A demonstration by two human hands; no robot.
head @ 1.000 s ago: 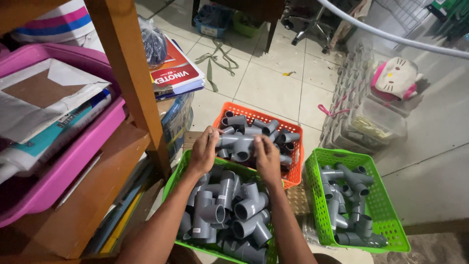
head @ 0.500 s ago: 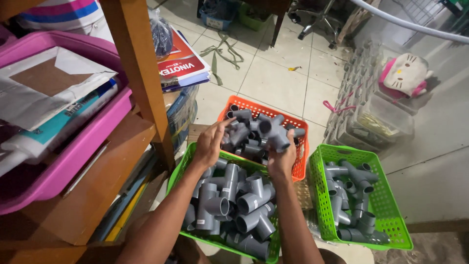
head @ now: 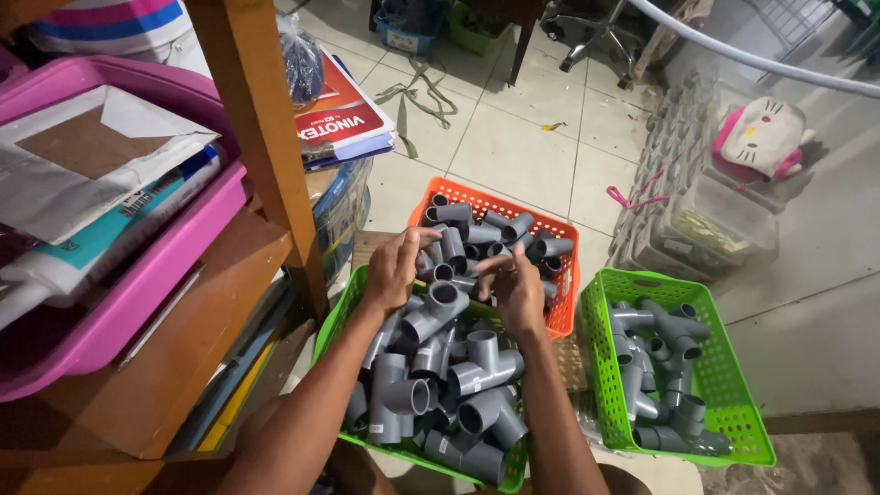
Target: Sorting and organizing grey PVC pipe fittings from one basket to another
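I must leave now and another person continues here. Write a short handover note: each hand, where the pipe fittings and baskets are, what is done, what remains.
Left hand: over the near green basket, fingers curled at the grey pipe fittings; what it grips is unclear.
Right hand: at the border of that basket and the orange basket; its grip is also unclear.
Things: all three baskets hold grey fittings; the second green basket stands to the right.
Done: nothing clearly finished.
Left: fittings remain in every basket.
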